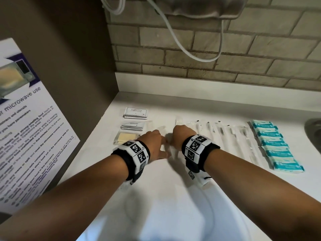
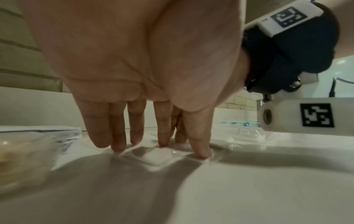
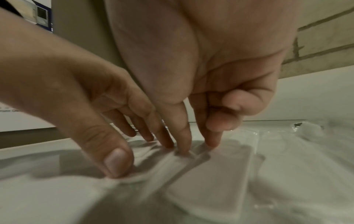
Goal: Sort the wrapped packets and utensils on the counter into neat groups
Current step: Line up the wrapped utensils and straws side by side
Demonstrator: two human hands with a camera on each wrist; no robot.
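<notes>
Both hands meet at the middle of the white counter. My left hand stands with straight fingers, its fingertips and thumb pressing on a flat clear-wrapped packet. My right hand touches the neighbouring clear wrapper with two extended fingertips; its outer fingers are curled in. In the right wrist view, the left hand presses the wrapper's crumpled edge. What lies inside the wrappers is hard to tell.
At the left sit stacked shampoo sachets, toothpaste sachets and a wrapped soap bar. To the right lie a row of clear-wrapped sticks and a column of teal packets. A sink rim is far right; a poster stands left.
</notes>
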